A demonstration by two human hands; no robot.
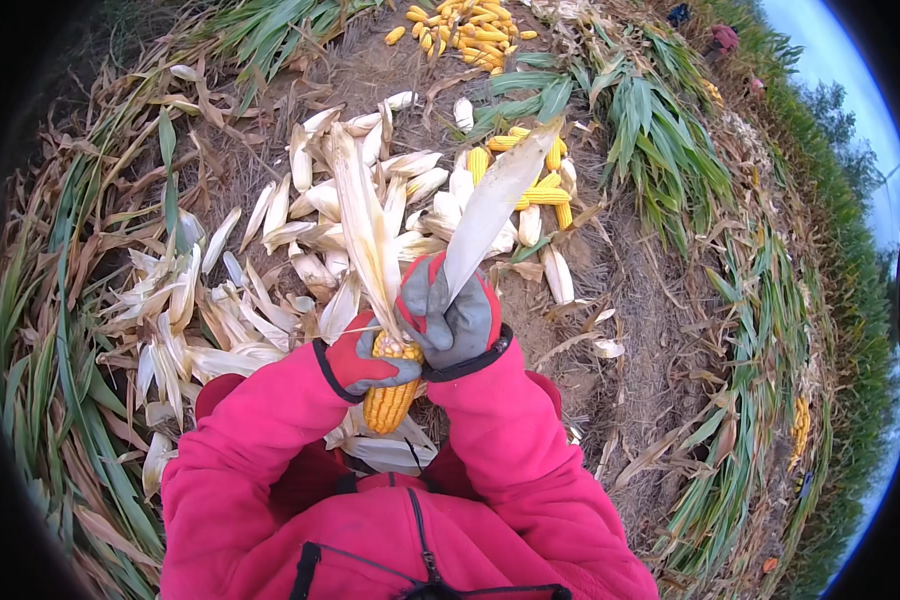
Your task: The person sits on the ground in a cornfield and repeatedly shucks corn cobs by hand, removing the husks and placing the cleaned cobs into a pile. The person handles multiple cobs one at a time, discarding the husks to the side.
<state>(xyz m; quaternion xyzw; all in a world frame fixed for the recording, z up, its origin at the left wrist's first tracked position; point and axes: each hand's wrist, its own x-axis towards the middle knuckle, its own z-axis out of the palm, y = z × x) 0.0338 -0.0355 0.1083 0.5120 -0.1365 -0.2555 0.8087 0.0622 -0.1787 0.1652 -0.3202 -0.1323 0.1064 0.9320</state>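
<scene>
In a red and grey work glove, my left hand point(371, 360) is closed around an ear of yellow corn point(390, 405), whose bare kernels point towards my body. Pale dry husk leaves point(364, 225) still stand up from the ear's far end. Just right of that end, my right hand point(454, 307), gloved alike, grips a single long husk leaf point(499, 206) that sticks up and to the right. Whether this leaf is still joined to the ear cannot be seen. Beyond both hands lies a heap of ears in pale husks point(322, 202).
Husked yellow ears point(544, 196) lie beyond my right hand, with a larger pile point(476, 30) farther off. Loose husks point(187, 330) cover the ground at left. Cut green stalks point(645, 120) lie at both sides. A person point(722, 39) is far off at upper right.
</scene>
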